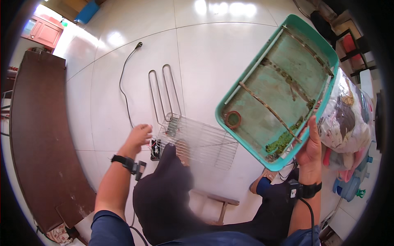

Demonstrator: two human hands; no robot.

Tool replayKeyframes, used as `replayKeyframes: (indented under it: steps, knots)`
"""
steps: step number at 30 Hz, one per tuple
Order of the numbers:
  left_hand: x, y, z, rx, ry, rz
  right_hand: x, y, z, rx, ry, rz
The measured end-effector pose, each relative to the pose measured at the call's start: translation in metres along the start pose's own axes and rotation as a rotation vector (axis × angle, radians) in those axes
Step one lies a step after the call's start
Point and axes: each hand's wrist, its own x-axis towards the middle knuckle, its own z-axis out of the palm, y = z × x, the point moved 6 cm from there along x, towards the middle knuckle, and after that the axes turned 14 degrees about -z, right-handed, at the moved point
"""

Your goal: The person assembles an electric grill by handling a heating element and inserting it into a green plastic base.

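My right hand (310,145) grips the near right edge of a teal plastic tray (279,165), thumb up along the rim, holding it up and tilted. Inside the tray lie thin sticks (266,105), a small round brown-rimmed dish (233,119) and clumps of green debris (283,142). My left hand (138,137) hovers with loosely bent fingers and nothing visible in them. Just right of it are a wire rack (213,141), partly blurred, and a small black box with loose wires (155,149). A looped metal heating tube (166,88) extends beyond the rack.
A black cord with a plug (121,82) lies on the tiled floor. A dark brown bench (45,139) stands at the left. Stuffed plastic bags (347,119) and blue plastic bottles (347,188) are at the right. A small wooden stool (221,203) is between my legs.
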Motion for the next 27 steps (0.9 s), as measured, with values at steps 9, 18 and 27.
replayKeyframes:
  steps: [9,18,27]
  knots:
    - [0.132,-0.061,0.026,0.082,0.212,0.020,0.007,0.023,0.015,-0.158,0.176,-0.018]
    - [0.143,-0.044,0.039,0.233,0.353,-0.042,0.017,0.028,0.002,-0.220,0.205,0.028]
    - [0.156,-0.045,0.041,0.270,0.455,0.010,0.022,0.028,0.007,-0.223,0.222,0.021]
